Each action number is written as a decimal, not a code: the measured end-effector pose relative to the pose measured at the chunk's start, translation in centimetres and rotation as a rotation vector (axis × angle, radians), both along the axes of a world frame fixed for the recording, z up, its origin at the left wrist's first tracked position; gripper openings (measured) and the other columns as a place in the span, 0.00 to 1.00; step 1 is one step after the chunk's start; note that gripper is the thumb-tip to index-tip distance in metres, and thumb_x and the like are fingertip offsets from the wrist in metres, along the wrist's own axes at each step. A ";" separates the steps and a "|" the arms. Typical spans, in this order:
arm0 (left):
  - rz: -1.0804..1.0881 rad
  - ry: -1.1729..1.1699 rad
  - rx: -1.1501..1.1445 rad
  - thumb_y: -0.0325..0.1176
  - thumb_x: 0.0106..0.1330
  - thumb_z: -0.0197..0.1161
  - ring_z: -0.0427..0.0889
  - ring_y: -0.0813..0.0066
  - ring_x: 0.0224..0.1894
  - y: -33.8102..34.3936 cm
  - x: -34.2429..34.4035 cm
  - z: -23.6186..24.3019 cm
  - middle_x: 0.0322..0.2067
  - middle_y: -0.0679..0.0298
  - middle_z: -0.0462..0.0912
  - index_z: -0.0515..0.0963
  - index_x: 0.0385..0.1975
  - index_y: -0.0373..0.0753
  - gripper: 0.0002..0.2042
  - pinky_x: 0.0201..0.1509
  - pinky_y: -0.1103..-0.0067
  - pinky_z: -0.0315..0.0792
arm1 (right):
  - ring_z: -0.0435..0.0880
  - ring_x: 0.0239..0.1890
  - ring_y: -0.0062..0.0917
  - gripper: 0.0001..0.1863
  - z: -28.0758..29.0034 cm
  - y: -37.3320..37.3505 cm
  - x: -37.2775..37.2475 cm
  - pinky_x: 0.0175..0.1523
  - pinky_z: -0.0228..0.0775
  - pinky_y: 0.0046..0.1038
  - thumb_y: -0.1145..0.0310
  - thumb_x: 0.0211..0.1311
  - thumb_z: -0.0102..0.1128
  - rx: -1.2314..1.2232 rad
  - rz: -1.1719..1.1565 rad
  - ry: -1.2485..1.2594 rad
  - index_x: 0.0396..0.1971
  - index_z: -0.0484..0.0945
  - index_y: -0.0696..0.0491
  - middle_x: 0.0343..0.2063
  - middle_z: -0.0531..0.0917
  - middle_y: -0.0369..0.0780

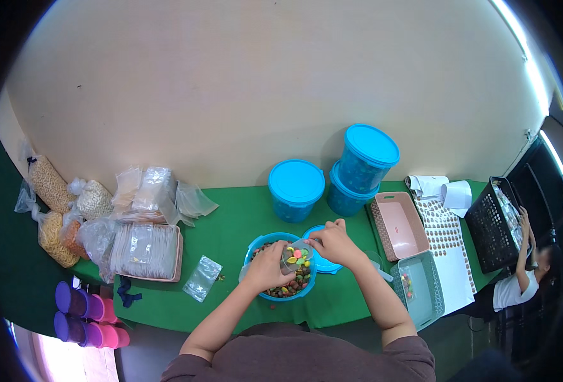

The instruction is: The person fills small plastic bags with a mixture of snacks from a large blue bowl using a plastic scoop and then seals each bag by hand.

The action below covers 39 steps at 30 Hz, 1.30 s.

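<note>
My left hand [267, 267] is wrapped round a small clear container [297, 257] of colorful candies, above an open blue tub [289, 290] of mixed brown and colored pieces. My right hand [326, 242] has its fingers pinched at the container's upper right edge. A blue lid [326, 263] lies right of the tub, partly under my right arm. Left of the tub lie clear packets [202, 278]. A clear cup [376, 260] sits to the right.
Bagged snacks [58, 235], a packet-filled tray [146, 254] and cups [87, 323] are left. Lidded blue tubs [295, 194] stand behind; a pink basket [398, 223], grey-green basket [421, 299] and sticker sheets [447, 248] are right. Another person [514, 296] touches a black crate [485, 242].
</note>
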<state>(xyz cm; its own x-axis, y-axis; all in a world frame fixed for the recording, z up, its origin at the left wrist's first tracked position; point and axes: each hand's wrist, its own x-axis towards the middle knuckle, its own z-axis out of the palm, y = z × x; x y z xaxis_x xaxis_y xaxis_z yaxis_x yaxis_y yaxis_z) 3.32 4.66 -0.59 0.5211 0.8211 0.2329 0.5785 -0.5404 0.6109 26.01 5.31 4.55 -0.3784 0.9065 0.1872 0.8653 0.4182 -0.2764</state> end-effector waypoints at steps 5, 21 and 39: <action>0.017 -0.025 -0.027 0.44 0.43 0.74 0.78 0.51 0.50 0.2 0.2 -0.1 0.46 0.49 0.78 0.67 0.54 0.36 0.37 0.54 0.64 0.72 | 0.71 0.29 0.32 0.12 0.6 -0.1 -0.4 0.48 0.54 0.36 0.58 0.62 0.61 0.019 0.016 0.022 0.25 0.86 0.49 0.14 0.76 0.40; 0.103 -0.107 0.112 0.40 0.42 0.77 0.81 0.54 0.44 0.4 0.2 0.7 0.43 0.55 0.79 0.69 0.51 0.38 0.34 0.47 0.65 0.75 | 0.73 0.32 0.32 0.12 3.6 0.3 -1.6 0.51 0.55 0.38 0.58 0.60 0.62 0.135 -0.048 -0.159 0.26 0.86 0.49 0.18 0.81 0.39; 0.290 -0.454 -0.077 0.37 0.43 0.78 0.78 0.72 0.31 0.2 -2.0 2.6 0.27 0.62 0.75 0.70 0.46 0.39 0.30 0.37 0.74 0.73 | 0.73 0.34 0.29 0.12 3.0 -1.5 2.2 0.52 0.55 0.32 0.59 0.65 0.59 -0.060 -0.175 0.303 0.33 0.85 0.51 0.23 0.79 0.40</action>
<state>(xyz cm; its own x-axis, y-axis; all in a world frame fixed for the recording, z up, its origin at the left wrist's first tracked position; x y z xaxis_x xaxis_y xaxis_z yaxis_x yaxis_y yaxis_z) 1.28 4.84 2.05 0.1314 0.9399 0.3153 0.3662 -0.3416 0.8656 28.24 3.86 7.54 -0.1521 0.9655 0.2114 0.7969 0.2463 -0.5516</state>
